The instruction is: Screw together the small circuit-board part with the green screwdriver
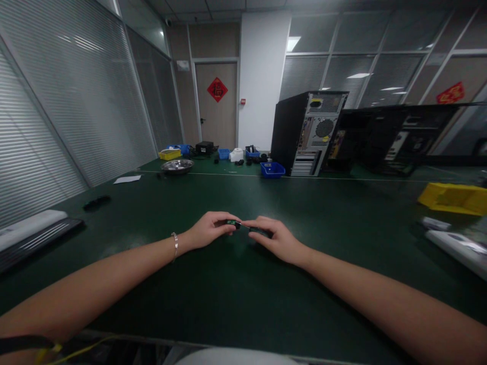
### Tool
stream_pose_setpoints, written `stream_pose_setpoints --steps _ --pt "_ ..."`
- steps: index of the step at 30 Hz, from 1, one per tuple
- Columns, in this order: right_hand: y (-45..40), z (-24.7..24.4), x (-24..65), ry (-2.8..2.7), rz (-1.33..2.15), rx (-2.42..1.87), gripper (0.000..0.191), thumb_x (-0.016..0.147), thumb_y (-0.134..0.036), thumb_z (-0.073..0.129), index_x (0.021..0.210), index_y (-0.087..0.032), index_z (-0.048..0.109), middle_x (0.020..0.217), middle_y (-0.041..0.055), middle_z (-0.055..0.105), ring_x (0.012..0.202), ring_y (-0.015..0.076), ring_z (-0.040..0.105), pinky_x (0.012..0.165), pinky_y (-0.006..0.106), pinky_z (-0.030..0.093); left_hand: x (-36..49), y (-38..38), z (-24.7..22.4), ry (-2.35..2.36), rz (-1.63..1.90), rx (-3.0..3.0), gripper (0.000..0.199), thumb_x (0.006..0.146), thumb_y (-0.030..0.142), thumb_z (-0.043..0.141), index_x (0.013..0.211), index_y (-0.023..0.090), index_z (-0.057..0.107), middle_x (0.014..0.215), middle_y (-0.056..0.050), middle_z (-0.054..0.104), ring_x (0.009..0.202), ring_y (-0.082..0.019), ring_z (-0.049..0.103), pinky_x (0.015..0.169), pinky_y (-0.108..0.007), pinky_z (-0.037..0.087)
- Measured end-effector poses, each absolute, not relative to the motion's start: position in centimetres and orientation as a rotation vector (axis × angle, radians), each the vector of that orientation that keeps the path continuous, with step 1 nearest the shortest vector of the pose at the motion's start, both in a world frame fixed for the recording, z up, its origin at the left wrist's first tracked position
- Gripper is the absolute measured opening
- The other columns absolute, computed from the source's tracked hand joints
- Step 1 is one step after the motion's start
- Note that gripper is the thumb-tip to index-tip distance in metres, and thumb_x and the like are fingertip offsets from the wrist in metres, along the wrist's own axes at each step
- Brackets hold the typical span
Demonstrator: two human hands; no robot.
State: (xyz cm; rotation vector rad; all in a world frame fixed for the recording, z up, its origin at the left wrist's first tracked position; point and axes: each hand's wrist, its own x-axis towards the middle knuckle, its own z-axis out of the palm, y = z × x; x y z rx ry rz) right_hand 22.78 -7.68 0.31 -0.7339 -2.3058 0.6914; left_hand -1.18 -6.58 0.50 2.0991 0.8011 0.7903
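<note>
Over the middle of the green tabletop (213,299), my left hand (209,229) pinches a small black part with a green circuit board (233,222) between thumb and fingers. A bracelet circles that wrist. Facing it from the right, my right hand (279,238) is closed around a slim tool with a dark grip (262,232). Its thin tip points left and meets or nearly touches the right end of the small part. The fingers hide most of the tool, so its exact kind is unclear.
Beyond my hands stand a blue bin (272,170), a black computer tower (291,134) and a metal bowl (177,166). On the right is a yellow bin (452,197). A keyboard (38,243) lies at the left edge, near a dark object (96,202) and white paper (127,179).
</note>
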Motion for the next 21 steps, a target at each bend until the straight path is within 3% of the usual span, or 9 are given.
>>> stream_pose_setpoints --steps 7,21 --pt "-7.69 0.20 22.69 -2.310 0.640 -0.768 0.035 0.090 -0.026 0.052 0.125 -0.027 0.053 0.097 0.0040 0.061 0.084 0.0167 0.056 0.073 0.029 0.045 -1.13 -6.78 0.75 0.901 0.859 2.397 0.025 0.086 0.028 0.052 0.108 0.020 0.062 0.100 -0.005 0.065 0.092 -0.018 0.059 0.083 -0.029 0.044" --pt "-7.75 0.24 22.57 -2.322 0.609 -0.777 0.034 0.090 -0.026 0.052 0.124 -0.026 0.055 0.096 0.0048 0.061 0.084 0.0170 0.056 0.073 0.029 0.045 -1.22 -6.74 0.73 0.904 0.858 2.448 0.026 0.087 0.029 0.052 0.109 0.021 0.062 0.103 -0.005 0.066 0.094 -0.017 0.059 0.083 -0.029 0.044"
